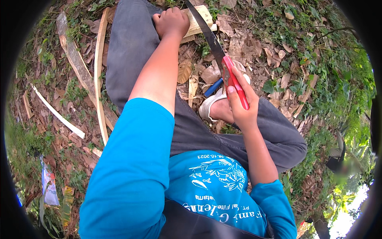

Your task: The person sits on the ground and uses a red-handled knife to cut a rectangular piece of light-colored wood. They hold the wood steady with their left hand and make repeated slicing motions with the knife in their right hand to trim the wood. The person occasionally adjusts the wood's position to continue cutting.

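Observation:
My right hand (243, 99) is closed round the red handle of a hand saw (213, 44). Its dark, slightly curved blade points up and away, and crosses the right part of a pale piece of wood (201, 18) near the top of the view. At that wood's left end, my left hand (172, 23) is closed with its fingers curled over it, beside my left knee; the fingertips are hidden. Below the blade, a blue cylindrical object (213, 87) lies next to my pale shoe (209, 106).
Dry leaves and low green plants cover the ground. Left of my leg lie a long curved wood strip (99, 75), a rough plank (77, 59) and a thin pale strip (59, 113). A plastic packet (49, 185) sits at lower left. My bent legs frame the work spot.

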Tool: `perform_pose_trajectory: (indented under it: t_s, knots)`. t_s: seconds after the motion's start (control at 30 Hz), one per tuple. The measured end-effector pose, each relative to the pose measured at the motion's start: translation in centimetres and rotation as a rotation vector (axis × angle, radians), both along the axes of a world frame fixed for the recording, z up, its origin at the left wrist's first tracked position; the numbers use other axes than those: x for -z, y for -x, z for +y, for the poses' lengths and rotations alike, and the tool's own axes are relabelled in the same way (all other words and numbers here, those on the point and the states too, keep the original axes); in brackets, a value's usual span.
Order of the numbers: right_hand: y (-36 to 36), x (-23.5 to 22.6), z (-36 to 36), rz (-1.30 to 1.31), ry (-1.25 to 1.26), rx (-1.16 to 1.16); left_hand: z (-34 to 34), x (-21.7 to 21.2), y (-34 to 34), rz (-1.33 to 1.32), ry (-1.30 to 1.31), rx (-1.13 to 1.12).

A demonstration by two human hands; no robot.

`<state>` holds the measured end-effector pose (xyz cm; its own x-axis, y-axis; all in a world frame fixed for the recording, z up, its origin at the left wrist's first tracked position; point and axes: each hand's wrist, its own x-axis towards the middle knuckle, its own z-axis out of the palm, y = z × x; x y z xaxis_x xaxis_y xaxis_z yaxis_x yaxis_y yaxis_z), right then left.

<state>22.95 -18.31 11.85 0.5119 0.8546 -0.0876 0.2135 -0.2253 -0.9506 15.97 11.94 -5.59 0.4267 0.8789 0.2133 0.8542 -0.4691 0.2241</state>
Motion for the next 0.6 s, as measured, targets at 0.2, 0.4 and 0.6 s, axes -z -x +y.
perform_pose_trajectory:
  t_s: [0.2,0.4,0.6]
  knots:
    - [0.7,-2.1,-1.9,0.036,0.041,0.009,-2.5,-0.3,0.0,0.012,-0.104,0.031]
    - [1.0,-2.4,-4.2,0.029,-0.004,0.011,-4.4,-0.2,0.7,0.044,-0.184,0.062]
    - [1.8,-2.7,-4.2,0.09,0.034,0.015,-3.6,-0.5,0.1,0.041,-0.082,0.057]
